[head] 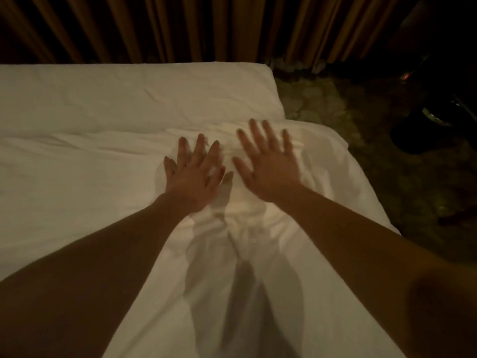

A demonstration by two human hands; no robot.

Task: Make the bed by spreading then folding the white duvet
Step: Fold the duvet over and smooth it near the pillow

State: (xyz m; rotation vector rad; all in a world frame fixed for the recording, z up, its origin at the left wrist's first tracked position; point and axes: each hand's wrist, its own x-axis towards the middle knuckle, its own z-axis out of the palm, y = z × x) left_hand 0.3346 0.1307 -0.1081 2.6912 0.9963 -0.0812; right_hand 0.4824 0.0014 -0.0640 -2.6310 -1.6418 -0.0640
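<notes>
Both palms are laid flat on the white duvet (85, 177).
The left hand (192, 174) and right hand (268, 164) are spread, fingers released, nothing gripped; rumpled duvet is seen just beyond the fingertips.

The room was dim and the light looked warm and yellow. The brightest spot sat on the white duvet (232, 215) in the middle, near the wrists. The light seemed to come from behind the person, because dark arm shadows fell on the cloth close to the camera. The right hand (268, 166) looked blurry, and the left hand (193, 177) was a bit soft too. The curtain (180, 27) far away and the floor (387, 151) on the right were almost black. Straight lines bent near the edges.
</notes>
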